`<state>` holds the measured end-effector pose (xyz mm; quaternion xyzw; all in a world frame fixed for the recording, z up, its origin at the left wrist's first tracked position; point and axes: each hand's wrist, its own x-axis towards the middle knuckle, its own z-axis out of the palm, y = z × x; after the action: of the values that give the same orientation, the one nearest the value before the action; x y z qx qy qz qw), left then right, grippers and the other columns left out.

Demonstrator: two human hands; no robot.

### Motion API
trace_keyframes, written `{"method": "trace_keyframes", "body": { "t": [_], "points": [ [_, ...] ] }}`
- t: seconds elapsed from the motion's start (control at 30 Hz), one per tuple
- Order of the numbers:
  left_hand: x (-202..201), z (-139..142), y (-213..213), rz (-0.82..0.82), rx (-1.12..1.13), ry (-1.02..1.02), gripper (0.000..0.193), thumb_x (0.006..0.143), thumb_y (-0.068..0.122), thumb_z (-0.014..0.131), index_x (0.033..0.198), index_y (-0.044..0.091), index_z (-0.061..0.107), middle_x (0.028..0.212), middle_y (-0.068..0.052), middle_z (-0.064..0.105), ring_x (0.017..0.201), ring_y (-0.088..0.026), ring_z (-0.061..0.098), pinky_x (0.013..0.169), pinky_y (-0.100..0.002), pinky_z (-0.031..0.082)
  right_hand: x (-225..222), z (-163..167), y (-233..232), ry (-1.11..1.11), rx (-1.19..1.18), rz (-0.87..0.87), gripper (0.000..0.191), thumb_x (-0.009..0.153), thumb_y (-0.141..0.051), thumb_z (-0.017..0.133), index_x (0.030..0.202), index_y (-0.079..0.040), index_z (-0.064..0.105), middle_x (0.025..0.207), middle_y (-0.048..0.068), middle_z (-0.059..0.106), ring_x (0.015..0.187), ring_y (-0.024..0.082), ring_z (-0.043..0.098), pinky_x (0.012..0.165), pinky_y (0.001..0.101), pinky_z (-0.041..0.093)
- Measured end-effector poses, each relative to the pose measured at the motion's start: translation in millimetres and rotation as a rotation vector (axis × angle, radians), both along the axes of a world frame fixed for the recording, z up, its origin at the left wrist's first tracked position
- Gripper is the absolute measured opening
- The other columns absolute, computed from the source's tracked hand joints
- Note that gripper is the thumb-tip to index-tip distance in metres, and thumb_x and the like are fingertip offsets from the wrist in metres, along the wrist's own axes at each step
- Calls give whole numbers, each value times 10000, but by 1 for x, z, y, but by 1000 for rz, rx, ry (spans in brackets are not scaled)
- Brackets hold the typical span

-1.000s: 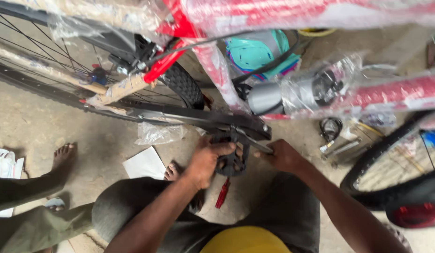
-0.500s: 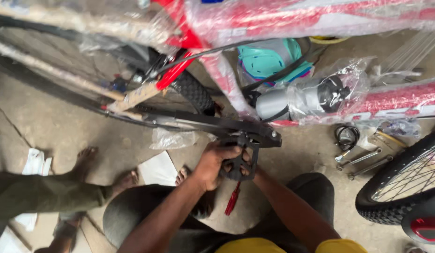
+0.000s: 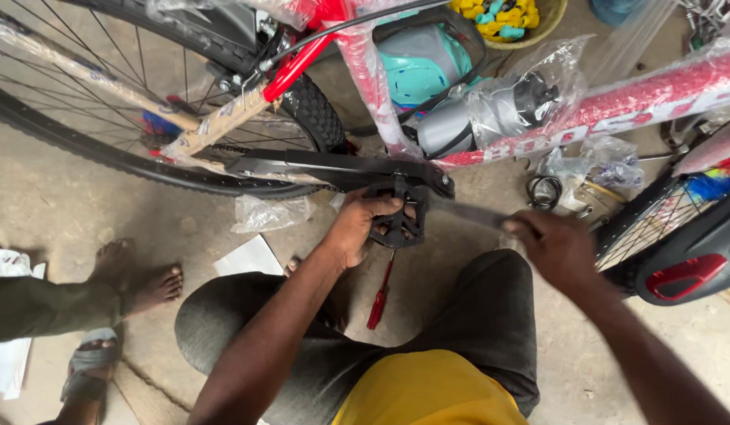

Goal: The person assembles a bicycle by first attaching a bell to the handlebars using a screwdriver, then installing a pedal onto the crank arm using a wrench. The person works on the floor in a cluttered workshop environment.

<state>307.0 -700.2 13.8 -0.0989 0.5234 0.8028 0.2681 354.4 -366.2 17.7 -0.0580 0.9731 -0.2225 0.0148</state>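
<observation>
The left hand (image 3: 363, 223) reached forward from a bent arm, its grip clenched around the black pedal (image 3: 399, 220), which hung at the end of the crank just below the black chain guard (image 3: 333, 168) of the red bicycle frame (image 3: 617, 102). The right hand (image 3: 555, 245) was stretched out to the right of the pedal, its grip closed on a long dark tool (image 3: 467, 212), blurred, whose far end lay at the pedal. The person crouched on a bare concrete floor (image 3: 58, 212), knees spread beneath the hands. A red-handled screwdriver (image 3: 380, 293) lay on the floor between the knees, a sheet of white paper (image 3: 248, 256) and a crumpled clear plastic bag (image 3: 272, 211) to the left. The rear wheel (image 3: 144, 110) closed the space at upper left; a second wheel (image 3: 656, 228) stood just beside the right hand. Another person's bare feet (image 3: 140, 277) rested at left, well apart from the hands.
</observation>
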Motion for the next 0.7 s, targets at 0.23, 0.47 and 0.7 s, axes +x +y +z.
{"method": "trace_keyframes", "body": {
  "t": [0.23, 0.47, 0.7],
  "points": [
    [-4, -3, -1, -14, 19, -11, 218, 850, 125, 648, 1031, 23, 712, 878, -95, 771, 698, -201, 732, 597, -337, 547, -23, 111, -23, 638, 456, 282, 245, 1007, -326, 801, 1003, -94, 723, 856, 47, 627, 821, 229, 610, 925, 403, 386],
    [-5, -10, 2, 0, -50, 26, 231, 831, 127, 679, 1049, 52, 699, 901, -71, 771, 757, -155, 697, 627, -320, 484, -34, 138, -69, 736, 674, 429, 240, 872, -297, 758, 944, -69, 738, 779, 38, 650, 790, 223, 650, 906, 447, 417],
    [2, -13, 10, 78, -65, 4, 217, 824, 117, 710, 1026, 38, 714, 883, -54, 756, 757, -163, 691, 645, -335, 504, -58, 142, -58, -300, 880, 515, 329, 886, -185, 610, 1202, -103, 563, 935, 121, 697, 829, 307, 721, 709, 462, 577]
  ]
}}
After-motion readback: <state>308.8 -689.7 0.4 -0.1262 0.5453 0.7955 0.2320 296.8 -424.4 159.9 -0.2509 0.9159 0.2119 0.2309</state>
